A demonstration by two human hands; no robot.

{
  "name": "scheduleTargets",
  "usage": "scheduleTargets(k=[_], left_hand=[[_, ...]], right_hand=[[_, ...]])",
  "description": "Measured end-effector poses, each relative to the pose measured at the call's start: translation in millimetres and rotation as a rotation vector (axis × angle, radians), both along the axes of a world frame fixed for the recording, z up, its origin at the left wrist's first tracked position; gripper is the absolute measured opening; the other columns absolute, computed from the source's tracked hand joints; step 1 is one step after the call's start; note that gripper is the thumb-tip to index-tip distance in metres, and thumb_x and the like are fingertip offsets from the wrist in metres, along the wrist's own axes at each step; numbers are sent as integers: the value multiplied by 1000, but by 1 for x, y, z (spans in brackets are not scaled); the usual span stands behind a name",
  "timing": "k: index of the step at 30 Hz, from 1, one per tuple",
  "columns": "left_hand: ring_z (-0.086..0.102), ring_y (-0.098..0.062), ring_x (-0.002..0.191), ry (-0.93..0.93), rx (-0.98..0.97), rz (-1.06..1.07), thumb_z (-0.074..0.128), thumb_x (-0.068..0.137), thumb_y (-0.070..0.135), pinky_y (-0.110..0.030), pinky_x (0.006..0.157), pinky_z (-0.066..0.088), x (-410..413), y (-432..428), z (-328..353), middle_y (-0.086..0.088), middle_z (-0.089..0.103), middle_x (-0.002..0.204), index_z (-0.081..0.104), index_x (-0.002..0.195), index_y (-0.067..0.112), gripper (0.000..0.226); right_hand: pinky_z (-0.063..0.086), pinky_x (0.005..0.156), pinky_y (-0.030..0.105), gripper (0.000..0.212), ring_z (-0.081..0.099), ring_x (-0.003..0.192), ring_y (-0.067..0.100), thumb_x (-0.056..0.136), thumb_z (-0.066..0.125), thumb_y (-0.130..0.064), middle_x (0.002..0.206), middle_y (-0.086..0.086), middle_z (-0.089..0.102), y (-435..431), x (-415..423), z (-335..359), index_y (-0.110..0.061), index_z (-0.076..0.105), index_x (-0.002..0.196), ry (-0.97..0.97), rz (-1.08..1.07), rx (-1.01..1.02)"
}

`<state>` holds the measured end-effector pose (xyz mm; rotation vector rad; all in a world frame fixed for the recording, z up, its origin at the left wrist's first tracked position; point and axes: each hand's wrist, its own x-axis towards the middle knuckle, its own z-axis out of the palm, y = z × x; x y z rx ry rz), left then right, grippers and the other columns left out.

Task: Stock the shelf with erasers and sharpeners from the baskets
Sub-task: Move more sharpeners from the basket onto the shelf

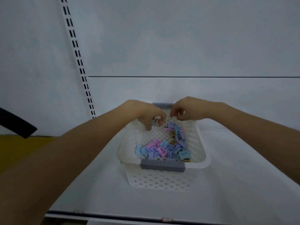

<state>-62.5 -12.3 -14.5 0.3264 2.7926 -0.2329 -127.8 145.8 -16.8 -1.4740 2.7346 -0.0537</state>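
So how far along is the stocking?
Early, it seems: I see no stock set out on the shelf beside the basket. In hand: the left hand pinches one sharpener over the basket; whether the right hand holds anything I cannot tell. Left: the pile of sharpeners in the basket.

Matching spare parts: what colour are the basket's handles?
The handles are grey, best seen in the head view.

White perforated plastic basket (162, 181), grey-handled: is set upright on white shelf (113, 200), towards its back edge. Small pastel blue, pink and purple sharpeners (164, 149): are heaped loosely inside.
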Motion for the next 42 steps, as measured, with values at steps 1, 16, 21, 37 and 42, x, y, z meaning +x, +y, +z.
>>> scheduleTargets(k=[1, 16, 21, 37, 42], left_hand=[[44, -18, 85, 30, 8, 8, 67, 78, 11, -33, 74, 40, 2, -1, 8, 3, 45, 98, 48, 104, 22, 34], [44, -14, 89, 157, 137, 21, 65, 80, 10, -29, 74, 36, 13, -16, 30, 6, 47, 103, 45, 97, 29, 33], [45, -7, 78, 159, 170, 12, 65, 80, 10, -27, 73, 37, 13, -19, 29, 7, 46, 102, 46, 99, 28, 32], [48, -10, 91, 276, 346, -42, 65, 79, 9, -29, 80, 44, 11, -50, 32, 10, 50, 103, 45, 92, 35, 36], [50, -11, 90, 277, 376, -57, 66, 78, 10, -34, 83, 47, 6, -35, 35, 7, 53, 104, 46, 89, 38, 37]], right_hand=[[44, 80, 23, 26, 54, 89, 12, 86, 58, -15, 110, 0, 62, -3, 3, 2, -18, 62, 111, -6, 17, 43], [41, 80, 22, 40, 45, 95, 14, 83, 61, -11, 123, 2, 48, -50, 30, -28, -22, 51, 120, -200, 221, 451], [36, 78, 23, 33, 44, 92, 14, 81, 65, -16, 107, -1, 47, -51, 26, -28, -20, 56, 112, -157, 215, 392], [46, 80, 22, 31, 57, 95, 13, 78, 67, -14, 107, -3, 52, -17, 33, 26, -22, 58, 106, -142, 64, 6], [44, 69, 9, 29, 60, 88, 6, 76, 69, -14, 96, -16, 54, 22, 32, 49, -29, 56, 96, -142, -14, -149]])
